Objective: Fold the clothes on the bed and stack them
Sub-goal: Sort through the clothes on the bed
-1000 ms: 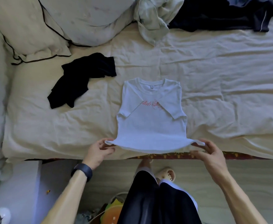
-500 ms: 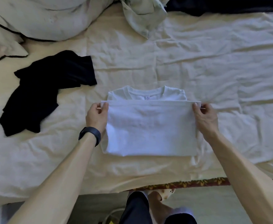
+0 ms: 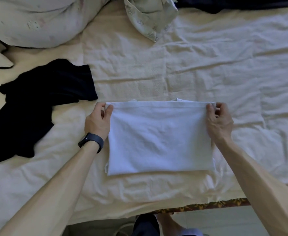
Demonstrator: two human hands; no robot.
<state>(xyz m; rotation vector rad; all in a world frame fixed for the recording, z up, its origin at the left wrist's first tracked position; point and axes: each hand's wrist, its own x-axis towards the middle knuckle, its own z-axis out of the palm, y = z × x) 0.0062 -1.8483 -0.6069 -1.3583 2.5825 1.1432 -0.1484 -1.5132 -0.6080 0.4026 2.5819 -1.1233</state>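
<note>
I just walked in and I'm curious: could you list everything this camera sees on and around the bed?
white cotton T-shirt: one, white, folded, centre of the bed.
crumpled black garment: one, black, left of it.
wrinkled cream bed sheet: one, cream, covering the bed.
puffy off-white pillows: two, off-white, top left.
pale green printed cloth: one, green-white, top centre.
dark navy garment: one, navy, top right edge.
black wristband: one, black, left wrist.
left hand: one, pinching the shirt's far left corner.
right hand: one, pinching its far right corner.
</note>
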